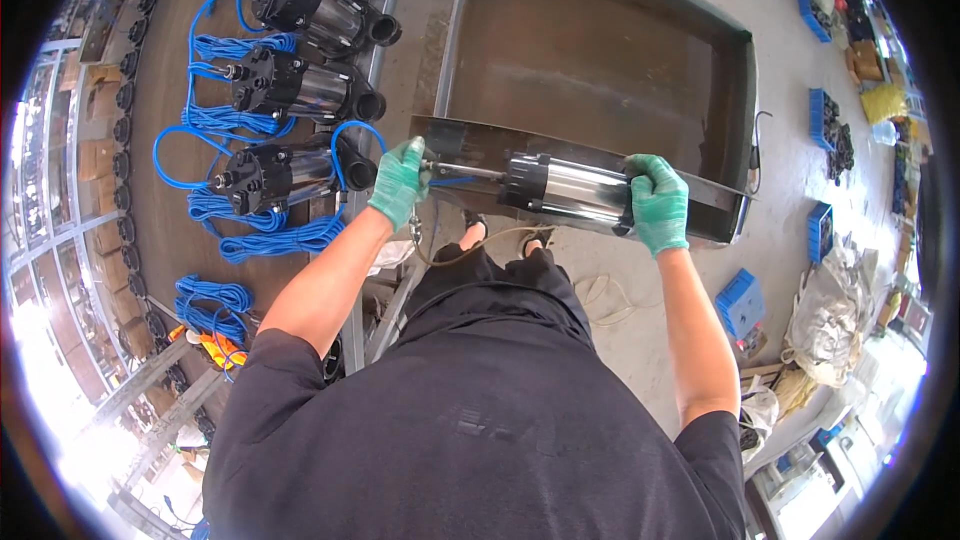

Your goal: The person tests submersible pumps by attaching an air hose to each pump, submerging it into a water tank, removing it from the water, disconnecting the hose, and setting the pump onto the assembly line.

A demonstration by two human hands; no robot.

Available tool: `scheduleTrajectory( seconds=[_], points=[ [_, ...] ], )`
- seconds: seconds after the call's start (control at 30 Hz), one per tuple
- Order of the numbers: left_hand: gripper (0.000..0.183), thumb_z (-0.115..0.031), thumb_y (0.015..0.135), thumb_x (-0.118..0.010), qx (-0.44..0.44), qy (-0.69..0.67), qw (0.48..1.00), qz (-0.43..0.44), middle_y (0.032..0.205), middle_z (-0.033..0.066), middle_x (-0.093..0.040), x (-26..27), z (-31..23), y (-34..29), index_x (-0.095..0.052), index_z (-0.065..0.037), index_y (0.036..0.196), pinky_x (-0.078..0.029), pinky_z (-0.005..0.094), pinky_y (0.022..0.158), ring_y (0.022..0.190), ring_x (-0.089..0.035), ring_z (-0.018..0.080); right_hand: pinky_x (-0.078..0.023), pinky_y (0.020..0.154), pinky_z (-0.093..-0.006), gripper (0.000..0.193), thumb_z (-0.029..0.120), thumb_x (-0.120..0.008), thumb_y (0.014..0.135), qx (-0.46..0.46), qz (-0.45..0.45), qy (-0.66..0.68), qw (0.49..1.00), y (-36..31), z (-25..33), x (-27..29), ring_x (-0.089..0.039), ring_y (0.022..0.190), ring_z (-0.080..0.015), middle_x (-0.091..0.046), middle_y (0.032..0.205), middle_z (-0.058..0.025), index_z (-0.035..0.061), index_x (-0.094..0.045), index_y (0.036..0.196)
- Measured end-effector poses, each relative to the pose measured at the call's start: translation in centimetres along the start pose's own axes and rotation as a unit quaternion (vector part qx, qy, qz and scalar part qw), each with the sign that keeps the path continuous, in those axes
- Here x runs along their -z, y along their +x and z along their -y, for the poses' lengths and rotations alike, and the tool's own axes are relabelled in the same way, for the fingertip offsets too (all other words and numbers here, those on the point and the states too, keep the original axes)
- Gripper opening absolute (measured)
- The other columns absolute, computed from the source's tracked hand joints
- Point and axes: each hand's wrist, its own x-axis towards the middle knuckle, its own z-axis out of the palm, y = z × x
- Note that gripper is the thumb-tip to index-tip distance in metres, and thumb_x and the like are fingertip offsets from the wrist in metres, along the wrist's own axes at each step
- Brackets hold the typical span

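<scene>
A submersible pump (580,190) with a silver cylinder body and black ends lies sideways in front of me, over the near edge of a water tank. My right hand (658,205), in a green glove, is closed around its right end. From the pump's left end a thin metal rod (468,172) sticks out. My left hand (400,185), also green-gloved, is closed at the rod's far end; its fingers partly hide what is gripped there. A pale hose (440,262) hangs below that hand. A blue cable (357,126) loops close by on its left.
A rectangular metal tank (600,50) of brownish water stands ahead. To the left, several similar pumps (290,88) with coiled blue cables (285,240) rest on a conveyor (165,70). Blue crates (740,302) and sacks (832,325) sit on the floor at right.
</scene>
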Motion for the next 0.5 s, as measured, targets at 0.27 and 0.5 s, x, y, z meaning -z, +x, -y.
scheduleTrajectory(
  seconds=[0.27, 0.5],
  points=[
    [0.024, -0.034, 0.104, -0.059, -0.05, -0.083, 0.994, -0.05, 0.073, -0.0037, -0.055, -0.6, 0.2, -1.1, -0.063, -0.012, 0.095, -0.037, 0.0233, 0.041, 0.052, -0.048, 0.0067, -0.056, 0.08, -0.0347, 0.024, -0.004, -0.056, 0.084, 0.023, -0.007, 0.004, 1.0, -0.3, -0.5, 0.6, -0.071, 0.084, -0.0271, -0.072, 0.096, -0.0143, 0.0026, -0.071, 0.103],
    [0.018, -0.027, 0.103, -0.06, -0.098, -0.184, 0.978, 0.02, 0.076, 0.001, -0.057, -8.3, -1.2, -8.7, -0.064, -0.01, 0.101, -0.042, 0.0275, 0.053, 0.056, -0.046, 0.0103, -0.054, 0.081, -0.0437, 0.034, 0.003, -0.071, 0.076, 0.289, -0.058, -0.062, 0.954, -4.9, 2.8, 2.3, -0.065, 0.09, -0.0351, -0.067, 0.097, -0.0168, 0.0033, -0.066, 0.11]
  ],
)
